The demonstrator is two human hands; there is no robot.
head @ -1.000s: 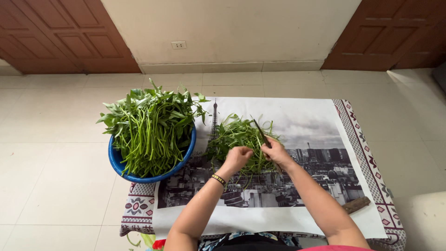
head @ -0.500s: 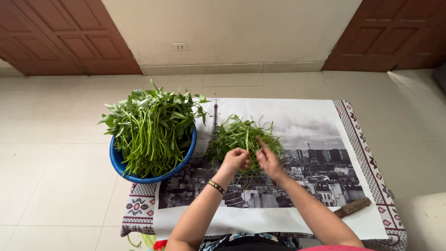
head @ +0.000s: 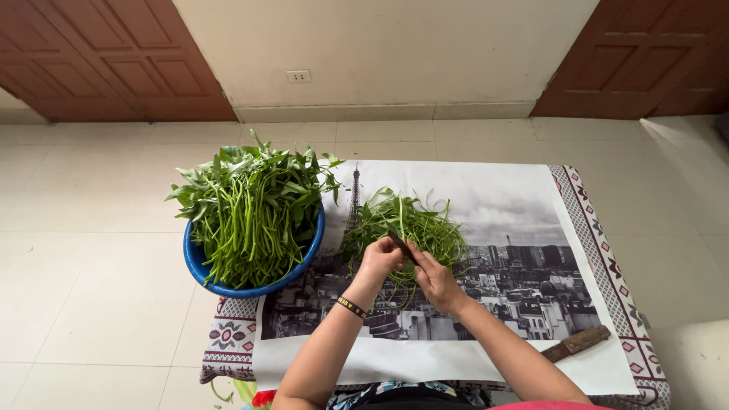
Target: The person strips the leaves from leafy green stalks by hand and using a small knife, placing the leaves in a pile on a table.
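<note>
My left hand point(head: 377, 262) and my right hand point(head: 434, 279) meet over a loose pile of thin green stems point(head: 414, 222) lying on a black-and-white city poster point(head: 493, 197). A short dark tool point(head: 400, 244) sticks up between the fingers, and my right hand grips it. The fingers of my left hand are curled on a green stem right against the tool. My left wrist wears a dark band. To the left, a blue bowl point(head: 199, 266) is heaped with leafy green stalks point(head: 250, 205).
The poster lies on a patterned cloth point(head: 600, 235) on a pale tiled floor. A wooden-handled knife point(head: 577, 343) rests near the poster's front right corner. Behind stand a cream wall with a socket point(head: 298, 76) and brown doors point(head: 645, 53) on both sides.
My right hand has drawn back from the far side of the pile toward me. Both hands are now closer together over the near edge of the stems.
</note>
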